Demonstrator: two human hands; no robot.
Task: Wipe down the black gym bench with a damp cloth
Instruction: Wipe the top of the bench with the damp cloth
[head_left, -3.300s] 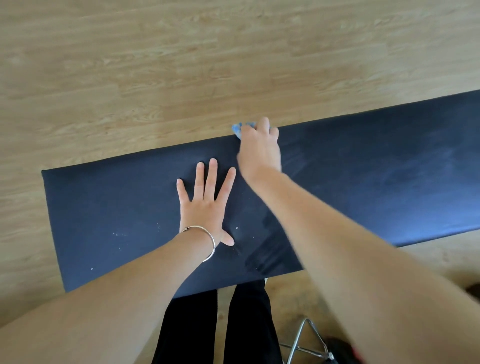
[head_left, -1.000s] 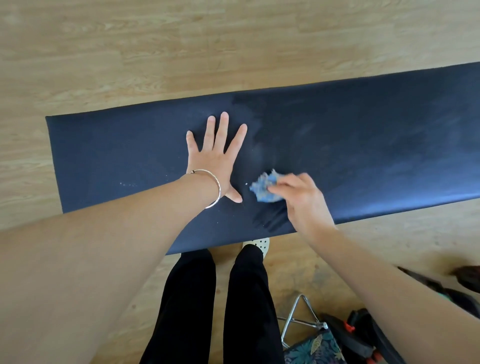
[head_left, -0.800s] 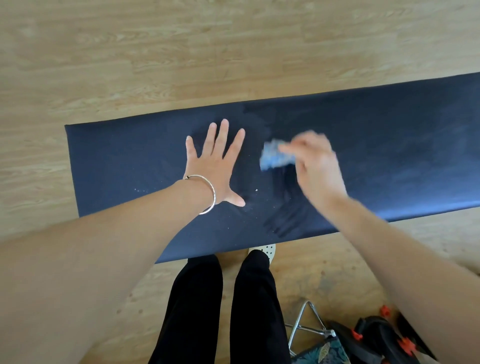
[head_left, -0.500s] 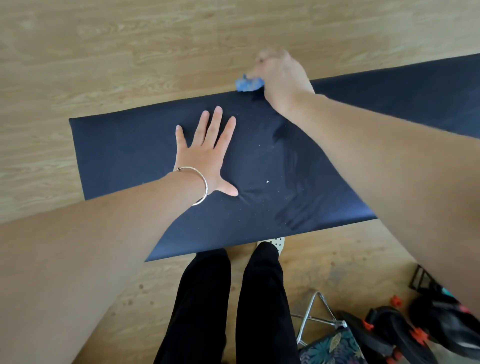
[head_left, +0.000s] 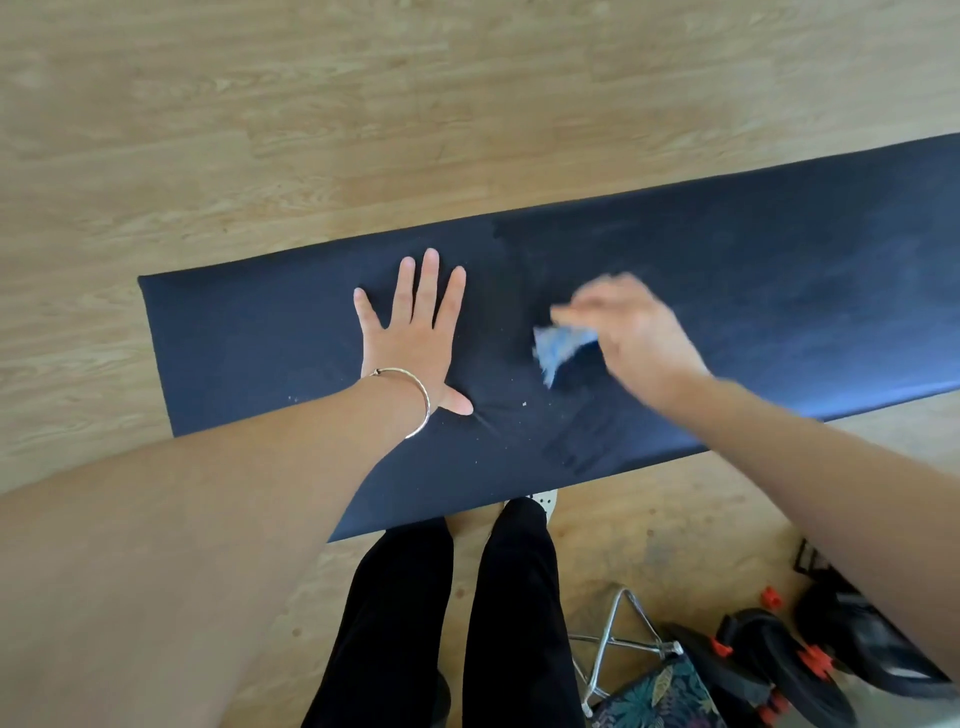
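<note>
Head view shows our right hand (head_left: 639, 338) pulled back from the far edge of the bench (head_left: 779, 312), where it was half a second ago. It is now mid-width and blurred with speed on a stroke toward the near edge. Its fingers look bunched round the blue cloth (head_left: 558, 345), which trails out to the left against the pad; the blur hides the exact grip.

Our left hand (head_left: 410, 338) has not shifted. It lies flat with fingers spread apart and holds nothing, bracing nearer the bench's left end.

Dark damp streaks (head_left: 576, 447) by the near edge mark this strip as covered. White specks (head_left: 523, 404) remain beside the left thumb, and the left end looks dry. We judge the wiping is working leftward and the braced hand will soon have to move.
</note>
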